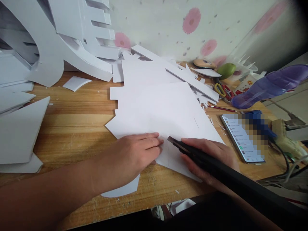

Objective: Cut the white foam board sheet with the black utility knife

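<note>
My left hand (138,154) lies on a white foam board (154,106), its fingers stretched out and pressing near the board's front edge. In my right hand (209,154) is a black utility knife (192,152), its blade angled down to the left. The blade tip is at the board, just right of my left fingertips; whether it touches the surface I cannot tell. A short line shows on the board below the blade, and another is farther right. Part of a white offcut (122,189) sticks out from beneath my left forearm.
White cut panels (19,131) are stacked at left, below a tall curved white structure (50,61). Offcut strips (190,80) lie at the back. On the right are a phone (240,138), scissors (223,91), a pencil (222,108), a purple bottle (267,86) and cables.
</note>
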The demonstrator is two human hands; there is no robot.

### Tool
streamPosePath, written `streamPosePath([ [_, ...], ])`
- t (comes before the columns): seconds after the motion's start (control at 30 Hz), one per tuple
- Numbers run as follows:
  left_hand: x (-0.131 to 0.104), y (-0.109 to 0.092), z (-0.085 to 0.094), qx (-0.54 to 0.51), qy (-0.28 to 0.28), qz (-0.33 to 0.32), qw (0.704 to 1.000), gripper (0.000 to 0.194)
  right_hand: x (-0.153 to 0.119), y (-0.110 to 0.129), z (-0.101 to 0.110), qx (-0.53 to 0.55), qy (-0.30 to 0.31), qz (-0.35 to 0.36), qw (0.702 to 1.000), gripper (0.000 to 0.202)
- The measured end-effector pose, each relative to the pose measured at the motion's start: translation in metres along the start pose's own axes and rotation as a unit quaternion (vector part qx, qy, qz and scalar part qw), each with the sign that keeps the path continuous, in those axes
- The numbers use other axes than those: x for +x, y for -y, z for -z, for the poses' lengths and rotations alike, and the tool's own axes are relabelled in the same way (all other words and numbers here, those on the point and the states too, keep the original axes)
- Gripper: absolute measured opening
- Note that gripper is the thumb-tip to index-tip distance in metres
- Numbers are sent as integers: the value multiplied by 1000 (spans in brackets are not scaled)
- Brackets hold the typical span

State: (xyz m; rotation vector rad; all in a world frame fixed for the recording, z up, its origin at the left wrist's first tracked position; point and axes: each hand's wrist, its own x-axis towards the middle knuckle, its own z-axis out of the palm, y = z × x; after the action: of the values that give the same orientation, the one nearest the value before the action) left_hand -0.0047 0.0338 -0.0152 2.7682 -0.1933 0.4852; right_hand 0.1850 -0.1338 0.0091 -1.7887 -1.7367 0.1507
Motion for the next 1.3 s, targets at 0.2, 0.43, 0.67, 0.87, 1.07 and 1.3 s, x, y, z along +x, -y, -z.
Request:
streamPosePath([
  [0.2, 0, 0, -1, 11, -5, -3, 1000, 25, -7, 2, 3, 0, 4, 10, 1000, 30],
  [0.43, 2, 0, -1, 12, -17, -4, 1000, 24, -10, 4, 7, -5, 11, 17, 1000, 29],
  [0.67, 0, 1, -2, 13, -11, -11, 1000, 23, -18, 4, 9, -8, 18, 11, 1000, 29],
  [0.87, 1, 2, -1, 11, -12, -16, 1000, 20, -22, 6, 13, -5, 16, 21, 1000, 28],
  [1.07, -1, 5, -3, 8, -12, -11, 1000, 17, -29, 8, 16, -2, 21, 28, 999, 27],
  [1.3, -2, 3, -1, 13, -5, 3, 1000, 19, -32, 8, 19, -12, 25, 41, 999, 26],
])
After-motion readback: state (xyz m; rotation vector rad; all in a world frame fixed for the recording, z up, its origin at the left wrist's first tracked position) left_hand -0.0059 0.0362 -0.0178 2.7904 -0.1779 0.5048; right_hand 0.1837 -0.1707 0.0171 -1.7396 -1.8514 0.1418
